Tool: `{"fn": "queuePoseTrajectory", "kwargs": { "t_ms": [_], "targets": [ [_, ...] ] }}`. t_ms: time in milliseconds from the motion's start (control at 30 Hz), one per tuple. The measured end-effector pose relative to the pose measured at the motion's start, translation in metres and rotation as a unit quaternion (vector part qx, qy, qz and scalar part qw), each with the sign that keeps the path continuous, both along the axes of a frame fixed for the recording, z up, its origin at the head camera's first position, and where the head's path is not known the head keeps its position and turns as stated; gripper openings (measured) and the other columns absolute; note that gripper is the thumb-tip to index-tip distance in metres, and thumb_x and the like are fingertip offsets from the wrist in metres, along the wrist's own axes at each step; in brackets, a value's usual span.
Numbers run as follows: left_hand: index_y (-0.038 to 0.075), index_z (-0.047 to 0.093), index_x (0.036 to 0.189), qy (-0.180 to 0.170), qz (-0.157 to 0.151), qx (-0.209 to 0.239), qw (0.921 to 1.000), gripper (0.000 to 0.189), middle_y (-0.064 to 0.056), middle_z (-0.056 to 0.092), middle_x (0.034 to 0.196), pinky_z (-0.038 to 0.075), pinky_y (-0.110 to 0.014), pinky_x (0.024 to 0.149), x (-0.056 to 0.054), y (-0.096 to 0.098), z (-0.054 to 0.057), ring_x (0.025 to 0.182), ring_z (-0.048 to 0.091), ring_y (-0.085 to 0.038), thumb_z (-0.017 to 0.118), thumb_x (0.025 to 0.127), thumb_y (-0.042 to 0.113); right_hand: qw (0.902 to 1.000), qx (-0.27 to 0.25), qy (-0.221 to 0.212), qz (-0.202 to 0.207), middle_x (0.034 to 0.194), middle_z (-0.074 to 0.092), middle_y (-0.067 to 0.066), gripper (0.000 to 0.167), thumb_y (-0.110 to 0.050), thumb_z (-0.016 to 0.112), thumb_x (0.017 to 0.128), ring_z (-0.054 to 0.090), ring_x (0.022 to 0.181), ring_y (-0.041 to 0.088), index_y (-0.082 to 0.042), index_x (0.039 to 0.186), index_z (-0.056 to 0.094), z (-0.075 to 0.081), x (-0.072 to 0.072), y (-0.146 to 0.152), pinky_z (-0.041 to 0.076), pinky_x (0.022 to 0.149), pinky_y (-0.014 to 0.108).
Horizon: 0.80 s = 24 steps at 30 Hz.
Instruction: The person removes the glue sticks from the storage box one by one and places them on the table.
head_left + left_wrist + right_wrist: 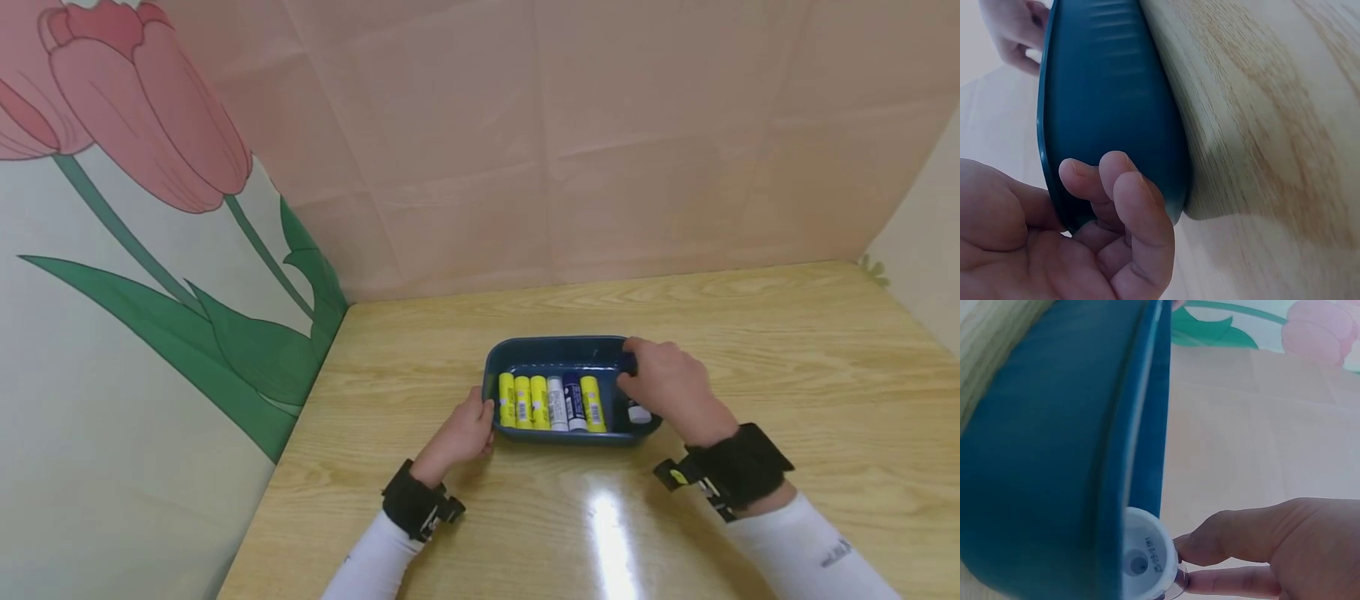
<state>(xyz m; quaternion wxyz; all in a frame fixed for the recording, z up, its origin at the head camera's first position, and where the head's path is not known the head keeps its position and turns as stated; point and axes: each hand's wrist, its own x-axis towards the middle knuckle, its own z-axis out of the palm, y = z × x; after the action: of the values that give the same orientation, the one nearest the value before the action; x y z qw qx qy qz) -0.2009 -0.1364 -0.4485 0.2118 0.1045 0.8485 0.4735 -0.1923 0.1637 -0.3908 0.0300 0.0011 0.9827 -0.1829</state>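
A dark blue tray (562,439) sits on the table with a row of glue sticks inside. From the left come three yellow glue sticks (522,403), a whitish glue stick (557,404), a navy glue stick (574,403) and another yellow one (592,405). My left hand (462,429) holds the tray's left end, fingers curled against the outer wall (1119,81). Inside the tray's right end, my right hand (672,387) pinches a dark glue stick with a white base (639,413). The right wrist view shows that round base (1143,553) beside my thumb.
The wood-grain table (420,358) extends around the tray. A pink sheet (525,167) covers the wall behind it. At the left stands a panel with printed tulips (157,108), and a pale wall (930,233) rises at the right.
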Motion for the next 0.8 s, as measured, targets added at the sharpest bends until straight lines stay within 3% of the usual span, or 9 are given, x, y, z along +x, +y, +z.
{"fn": "queuePoseTrajectory", "kwargs": {
  "t_ms": [267, 467, 800],
  "targets": [
    [0.0, 0.038, 0.134, 0.001, -0.002, -0.003, 1.0, 0.035, -0.005, 0.054, 0.071, 0.049, -0.032, 0.055, -0.002, -0.001, -0.002, 0.056, 0.052, -0.019, 0.028, 0.111, 0.023, 1.0, -0.005, 0.004, -0.003, 0.115, 0.062, 0.032, 0.054, -0.025, 0.067, 0.092, 0.061, 0.082, 0.031, 0.005, 0.134, 0.052, 0.007, 0.0, 0.01, 0.053, 0.058, 0.04],
    [-0.001, 0.038, 0.134, 0.009, -0.004, -0.003, 0.9999, 0.035, -0.005, 0.053, 0.07, 0.048, -0.032, 0.055, 0.0, 0.0, -0.001, 0.055, 0.052, -0.019, 0.028, 0.111, 0.023, 0.9999, -0.005, 0.003, -0.012, 0.1, 0.065, 0.025, 0.053, -0.025, 0.067, 0.092, 0.059, 0.071, 0.027, 0.004, 0.134, 0.051, 0.014, 0.001, 0.013, 0.046, 0.05, 0.031],
    [-0.001, 0.038, 0.134, 0.004, -0.006, 0.006, 1.0, 0.034, -0.005, 0.053, 0.071, 0.048, -0.03, 0.053, 0.0, -0.001, -0.002, 0.055, 0.05, -0.018, 0.028, 0.111, 0.023, 0.9997, 0.001, 0.021, -0.009, 0.095, 0.065, 0.025, 0.052, -0.025, 0.067, 0.09, 0.057, 0.072, 0.029, 0.004, 0.131, 0.052, 0.02, 0.004, 0.023, 0.044, 0.049, 0.035]
  ]
}}
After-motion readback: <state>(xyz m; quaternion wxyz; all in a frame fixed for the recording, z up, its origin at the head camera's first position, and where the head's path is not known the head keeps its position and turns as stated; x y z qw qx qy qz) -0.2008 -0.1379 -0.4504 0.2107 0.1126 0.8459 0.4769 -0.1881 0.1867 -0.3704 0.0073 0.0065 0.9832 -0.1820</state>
